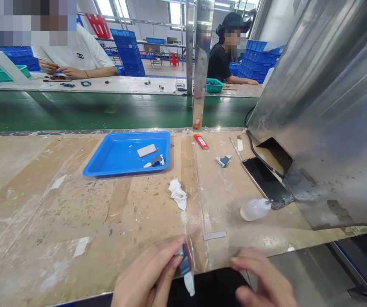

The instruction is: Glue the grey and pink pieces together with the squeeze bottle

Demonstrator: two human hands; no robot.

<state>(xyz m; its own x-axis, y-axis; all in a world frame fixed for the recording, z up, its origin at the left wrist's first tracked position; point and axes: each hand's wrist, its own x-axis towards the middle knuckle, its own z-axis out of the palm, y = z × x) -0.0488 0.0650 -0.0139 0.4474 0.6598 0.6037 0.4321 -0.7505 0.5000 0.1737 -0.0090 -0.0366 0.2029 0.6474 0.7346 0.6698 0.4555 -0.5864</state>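
Near the table's front edge, my left hand [153, 270] pinches a small dark-blue piece with a white tab [186, 265] between thumb and fingers. The white tab points down toward me, and part of the piece is hidden by my fingers. To the right, my right hand [262, 279] has thumb and fingers apart, with nothing visible between them. A thin grey strip [214, 236] lies on the table just beyond the gap between my hands. Farther off is a crumpled white tissue [178, 194]. A white squeeze bottle [254, 209] lies on its side beyond my right hand.
A blue tray [116, 153] holds a pale rectangular block [147, 150] and a similar blue piece [155, 161]. Right of it are a red lighter [201, 141], another blue piece [223, 160] and a phone [266, 182]. A metal housing [337, 128] borders the right. Two people sit across a green conveyor [106, 111].
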